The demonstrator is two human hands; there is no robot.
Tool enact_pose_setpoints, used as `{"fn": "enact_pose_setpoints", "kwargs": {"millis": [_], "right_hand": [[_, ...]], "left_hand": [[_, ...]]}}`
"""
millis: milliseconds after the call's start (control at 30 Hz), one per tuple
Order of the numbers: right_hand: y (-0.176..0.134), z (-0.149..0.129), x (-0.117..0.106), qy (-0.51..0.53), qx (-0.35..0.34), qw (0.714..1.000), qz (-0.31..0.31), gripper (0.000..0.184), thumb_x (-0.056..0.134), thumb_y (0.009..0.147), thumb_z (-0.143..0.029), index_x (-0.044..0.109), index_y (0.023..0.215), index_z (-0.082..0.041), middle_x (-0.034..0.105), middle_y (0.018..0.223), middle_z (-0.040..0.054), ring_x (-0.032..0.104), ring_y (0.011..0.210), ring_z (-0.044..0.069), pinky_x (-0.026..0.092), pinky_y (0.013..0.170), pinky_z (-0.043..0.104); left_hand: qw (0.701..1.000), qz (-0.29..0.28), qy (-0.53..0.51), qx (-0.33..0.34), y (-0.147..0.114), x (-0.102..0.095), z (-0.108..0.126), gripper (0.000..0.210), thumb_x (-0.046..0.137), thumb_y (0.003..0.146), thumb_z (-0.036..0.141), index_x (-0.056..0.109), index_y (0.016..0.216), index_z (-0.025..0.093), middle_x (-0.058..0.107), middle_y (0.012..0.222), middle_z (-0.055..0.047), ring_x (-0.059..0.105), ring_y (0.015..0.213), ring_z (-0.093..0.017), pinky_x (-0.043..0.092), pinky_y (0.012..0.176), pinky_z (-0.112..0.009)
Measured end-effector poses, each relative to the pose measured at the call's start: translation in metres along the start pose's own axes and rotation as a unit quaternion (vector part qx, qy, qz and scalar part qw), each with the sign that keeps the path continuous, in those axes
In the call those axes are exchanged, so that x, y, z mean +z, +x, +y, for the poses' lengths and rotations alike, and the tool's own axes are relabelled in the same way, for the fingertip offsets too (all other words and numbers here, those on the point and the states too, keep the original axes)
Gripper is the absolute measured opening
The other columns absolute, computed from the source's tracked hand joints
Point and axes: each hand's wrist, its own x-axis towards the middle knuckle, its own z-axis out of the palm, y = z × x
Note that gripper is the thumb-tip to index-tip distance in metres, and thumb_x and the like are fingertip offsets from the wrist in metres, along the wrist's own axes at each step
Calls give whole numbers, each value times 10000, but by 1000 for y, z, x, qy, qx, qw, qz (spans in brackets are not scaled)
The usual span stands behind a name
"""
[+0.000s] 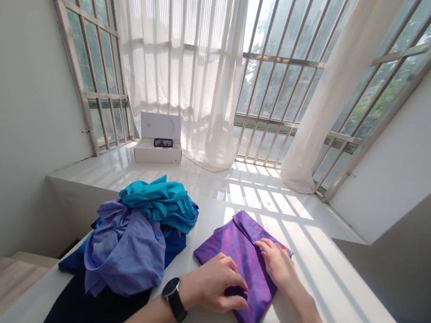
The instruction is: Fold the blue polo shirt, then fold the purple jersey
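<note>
A folded purple garment lies on the white table, with lighter violet streaks and a bit of red-orange print at its right edge. My left hand, with a black watch on its wrist, hovers over or rests on the garment's near left part. Its fingers are curved, and a gap shows between thumb and fingertips. On the right side of the cloth lies my right hand, its fingers stretched out along a folded flap. Nothing shows inside either hand. Some of the garment is hidden beneath both hands.
Left of the garment is a heap of crumpled clothes: a teal one, a periwinkle one and darker blue and black cloth. An open white box with dark glasses stands on the sill by the barred window and sheer curtains.
</note>
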Motion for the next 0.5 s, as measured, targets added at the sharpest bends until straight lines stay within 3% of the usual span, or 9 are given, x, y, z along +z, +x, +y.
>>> {"fn": "enact_pose_setpoints", "kwargs": {"millis": [100,267,400,500], "right_hand": [[6,4,9,35,-35,999,22,496,339,927,-104,730,1204,-230,723,1263,110,693,1096,254,553,961,422],[20,10,22,78,-41,993,78,387,389,962,-220,744,1115,-205,727,1159,145,675,1072,286,550,953,466],[35,6,25,82,-28,995,47,351,414,958,-233,752,1049,-209,729,1060,137,659,973,303,541,904,493],[50,0,28,98,-37,994,27,348,417,949,-210,751,1047,-219,735,1079,123,663,986,285,553,892,454]], "left_hand": [[997,-19,-53,44,1,9,2,328,701,917,429,714,1204,271,770,1106,-32,662,1131,-258,450,1034,-361],[988,-9,-106,111,2,19,2,558,691,897,528,610,1348,210,638,1387,-121,609,1274,-277,444,1122,-353],[995,-17,-38,89,2,11,-10,551,799,806,513,660,1247,214,677,1329,-104,547,1339,-317,368,1189,-427],[998,-27,-1,54,2,4,-20,515,837,778,457,681,1203,212,689,1321,-87,567,1305,-319,412,1140,-422]]}}
